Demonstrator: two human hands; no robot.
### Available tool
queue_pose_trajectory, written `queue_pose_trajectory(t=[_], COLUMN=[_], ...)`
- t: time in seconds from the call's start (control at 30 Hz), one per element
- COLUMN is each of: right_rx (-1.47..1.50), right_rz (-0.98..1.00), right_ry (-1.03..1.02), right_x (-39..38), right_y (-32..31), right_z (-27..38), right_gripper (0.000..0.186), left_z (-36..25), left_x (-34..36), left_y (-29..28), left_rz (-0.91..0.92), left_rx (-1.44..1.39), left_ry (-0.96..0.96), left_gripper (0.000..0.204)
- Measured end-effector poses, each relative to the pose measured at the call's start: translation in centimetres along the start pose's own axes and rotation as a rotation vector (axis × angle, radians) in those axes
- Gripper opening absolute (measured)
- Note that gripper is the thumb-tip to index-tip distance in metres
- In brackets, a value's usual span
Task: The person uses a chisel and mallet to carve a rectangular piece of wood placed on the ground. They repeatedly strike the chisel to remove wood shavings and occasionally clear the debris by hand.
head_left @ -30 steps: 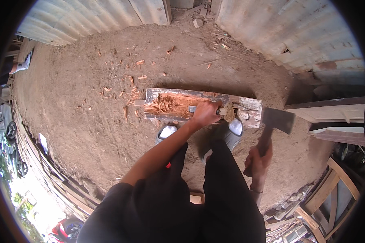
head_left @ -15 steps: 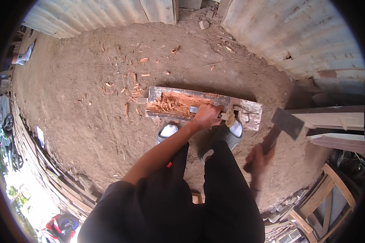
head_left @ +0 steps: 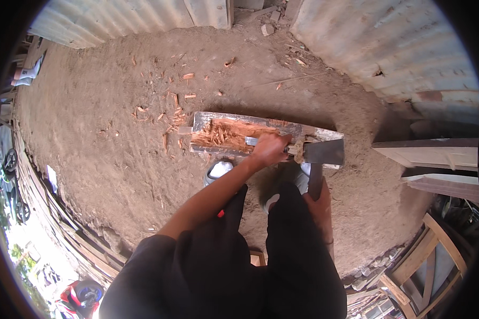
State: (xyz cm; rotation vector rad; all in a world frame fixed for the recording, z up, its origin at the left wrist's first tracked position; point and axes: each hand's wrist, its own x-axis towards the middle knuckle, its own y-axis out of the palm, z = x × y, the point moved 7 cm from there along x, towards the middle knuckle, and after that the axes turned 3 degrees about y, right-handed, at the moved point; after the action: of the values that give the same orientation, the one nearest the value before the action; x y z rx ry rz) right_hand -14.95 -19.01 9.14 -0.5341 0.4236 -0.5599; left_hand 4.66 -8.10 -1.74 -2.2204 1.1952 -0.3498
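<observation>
A thick wooden block [head_left: 292, 129] with worn, flaking paint lies on the dirt in front of my feet. Its left part is hollowed out and full of reddish wood chips [head_left: 218, 135]. My left hand [head_left: 270, 149] is closed around a chisel [head_left: 252, 141], whose flat metal blade points left into the hollow. The chisel's frayed handle end sticks out to the right of my fist. My right hand [head_left: 319, 208] grips the handle of a mallet [head_left: 326, 152]. The mallet's dark, blocky head is right at the chisel's end, over the block's right part; whether they touch I cannot tell.
My shoes [head_left: 221, 171] stand close against the block's near side. Wood chips [head_left: 176, 111] are scattered on the ground to the left. Corrugated metal sheets [head_left: 388, 53] bound the far side. Stacked boards [head_left: 431, 154] and a wooden frame [head_left: 426, 260] are at right. Someone's feet [head_left: 29, 74] show far left.
The mallet has swung left, from out to the right of the block to the chisel's handle end. My left hand and the chisel stay nearly in place.
</observation>
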Motion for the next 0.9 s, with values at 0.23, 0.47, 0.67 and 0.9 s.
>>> queue_pose_trajectory(t=[0.23,0.47,0.67,0.9], right_rx=[0.431,0.224,0.338,0.336], right_rz=[-0.03,0.303,-0.093,0.243], right_ry=[0.491,0.551,0.495,0.56], right_x=[0.0,0.0,-0.8,-0.8], right_y=[-1.0,0.8,0.2,0.2], right_z=[2.8,3.6,0.8,1.9], right_gripper=[0.043,0.046,0.056,0.062], left_z=[1.3,1.4,0.4,0.7], left_x=[-0.8,-0.9,0.3,-1.1], left_y=[0.0,-0.7,-0.7,-0.5], left_rz=[0.075,0.002,0.015,0.057], left_rx=[0.048,0.065,0.009,0.082], left_ry=[-0.054,-0.07,-0.041,0.001], left_gripper=[0.028,0.03,0.03,0.031])
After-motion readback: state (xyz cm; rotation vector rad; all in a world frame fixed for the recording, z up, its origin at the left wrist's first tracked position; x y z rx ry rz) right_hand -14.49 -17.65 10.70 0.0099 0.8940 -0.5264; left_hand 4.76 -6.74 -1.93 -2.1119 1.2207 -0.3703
